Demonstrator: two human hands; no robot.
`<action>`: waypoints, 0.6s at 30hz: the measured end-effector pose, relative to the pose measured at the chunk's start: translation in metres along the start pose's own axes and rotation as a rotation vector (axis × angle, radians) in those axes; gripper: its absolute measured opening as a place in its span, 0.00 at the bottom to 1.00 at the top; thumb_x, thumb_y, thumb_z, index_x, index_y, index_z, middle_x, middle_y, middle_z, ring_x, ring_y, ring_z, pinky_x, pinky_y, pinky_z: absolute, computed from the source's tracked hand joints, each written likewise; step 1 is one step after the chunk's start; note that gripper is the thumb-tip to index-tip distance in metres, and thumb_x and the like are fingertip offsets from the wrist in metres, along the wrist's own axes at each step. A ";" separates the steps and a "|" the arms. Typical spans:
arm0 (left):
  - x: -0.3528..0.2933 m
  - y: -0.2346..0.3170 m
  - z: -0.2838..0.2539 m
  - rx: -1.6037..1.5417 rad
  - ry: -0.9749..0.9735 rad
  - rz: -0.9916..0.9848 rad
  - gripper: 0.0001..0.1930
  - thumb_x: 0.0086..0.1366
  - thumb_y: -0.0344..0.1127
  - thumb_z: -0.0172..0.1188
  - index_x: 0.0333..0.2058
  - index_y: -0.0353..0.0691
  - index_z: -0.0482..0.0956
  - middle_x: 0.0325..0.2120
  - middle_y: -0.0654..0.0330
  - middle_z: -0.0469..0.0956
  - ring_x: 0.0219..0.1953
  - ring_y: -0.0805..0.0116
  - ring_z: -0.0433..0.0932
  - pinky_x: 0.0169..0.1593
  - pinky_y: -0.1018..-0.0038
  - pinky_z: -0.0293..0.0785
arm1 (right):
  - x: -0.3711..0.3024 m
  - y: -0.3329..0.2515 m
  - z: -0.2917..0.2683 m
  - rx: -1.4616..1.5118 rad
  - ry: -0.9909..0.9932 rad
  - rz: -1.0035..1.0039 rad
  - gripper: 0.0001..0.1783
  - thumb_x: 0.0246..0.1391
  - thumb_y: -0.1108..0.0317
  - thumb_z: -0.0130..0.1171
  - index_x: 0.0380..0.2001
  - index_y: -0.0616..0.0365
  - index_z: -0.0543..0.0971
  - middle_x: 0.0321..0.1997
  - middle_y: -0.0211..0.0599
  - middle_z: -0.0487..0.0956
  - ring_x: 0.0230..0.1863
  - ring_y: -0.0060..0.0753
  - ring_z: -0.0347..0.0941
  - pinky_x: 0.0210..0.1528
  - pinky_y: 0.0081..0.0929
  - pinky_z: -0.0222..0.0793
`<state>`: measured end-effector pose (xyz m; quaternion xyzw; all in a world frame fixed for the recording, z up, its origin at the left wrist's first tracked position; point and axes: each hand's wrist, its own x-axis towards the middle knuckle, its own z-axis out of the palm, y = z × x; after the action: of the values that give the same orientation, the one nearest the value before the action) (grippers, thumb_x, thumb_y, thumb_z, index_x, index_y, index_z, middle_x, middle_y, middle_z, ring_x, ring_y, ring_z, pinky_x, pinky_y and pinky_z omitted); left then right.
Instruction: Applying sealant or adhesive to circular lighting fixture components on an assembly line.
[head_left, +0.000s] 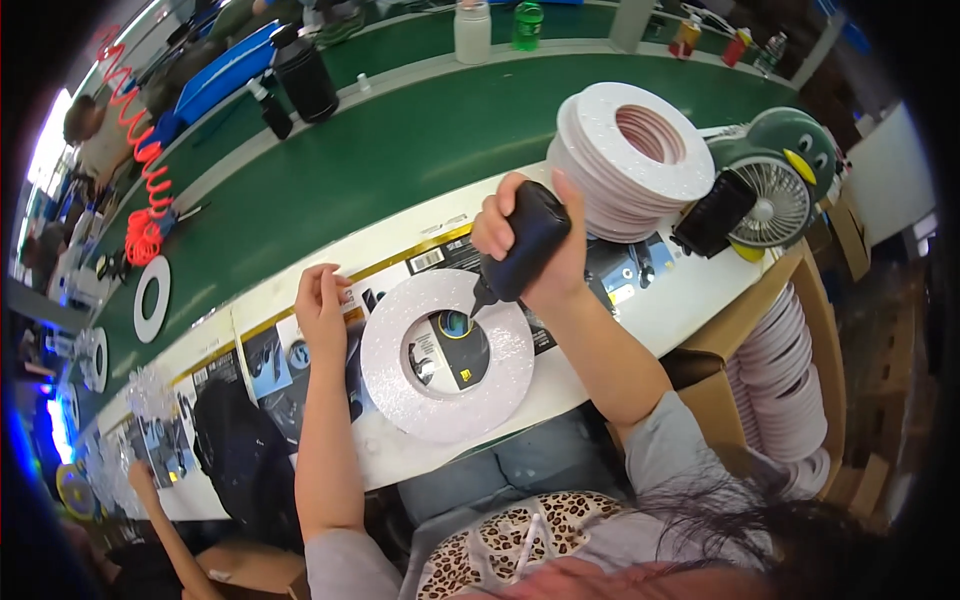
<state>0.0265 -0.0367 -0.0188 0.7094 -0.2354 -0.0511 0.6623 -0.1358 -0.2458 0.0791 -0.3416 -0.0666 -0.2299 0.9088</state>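
My right hand [560, 262] is wrapped round a black squeeze bottle [528, 240], tilted with its nozzle pointing down. The tip is by the inner edge of a white, speckled ring [395, 395], flat on the work surface in front of me. Whether the tip touches the ring I cannot tell. To the ring's left, my left hand [323, 308] holds nothing, its fingers loosely bent and a little apart. Beyond my right hand stands a stack of similar white rings [610, 170].
A green fan [775, 200] with a dark phone [715, 212] before it stands right of the stack. Below is a cardboard box [720, 395] of rings. Bottles line the far edge of the green belt [400, 135]. A co-worker's arm [165, 525] shows at lower left.
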 end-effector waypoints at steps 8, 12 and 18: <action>-0.003 0.006 0.002 -0.022 0.008 -0.046 0.09 0.70 0.34 0.47 0.37 0.34 0.74 0.25 0.63 0.75 0.23 0.82 0.65 0.30 0.85 0.62 | -0.005 0.000 0.003 -0.240 -0.007 -0.038 0.26 0.62 0.46 0.30 0.23 0.56 0.63 0.16 0.35 0.64 0.20 0.27 0.60 0.26 0.23 0.59; -0.003 0.006 0.001 -0.004 0.005 -0.047 0.09 0.70 0.34 0.47 0.37 0.35 0.74 0.25 0.64 0.75 0.23 0.83 0.65 0.29 0.86 0.62 | -0.004 0.004 0.004 -0.274 0.004 -0.033 0.25 0.62 0.47 0.31 0.22 0.57 0.64 0.15 0.35 0.64 0.20 0.27 0.60 0.26 0.23 0.59; -0.003 0.005 0.002 -0.035 0.003 -0.044 0.09 0.70 0.33 0.47 0.37 0.35 0.74 0.24 0.64 0.75 0.23 0.83 0.65 0.29 0.86 0.62 | -0.003 0.008 0.006 -0.343 0.063 0.005 0.25 0.61 0.48 0.31 0.22 0.57 0.64 0.15 0.35 0.65 0.19 0.27 0.61 0.25 0.23 0.60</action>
<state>0.0219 -0.0369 -0.0152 0.7028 -0.2177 -0.0689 0.6737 -0.1342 -0.2354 0.0777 -0.4844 0.0031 -0.2462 0.8395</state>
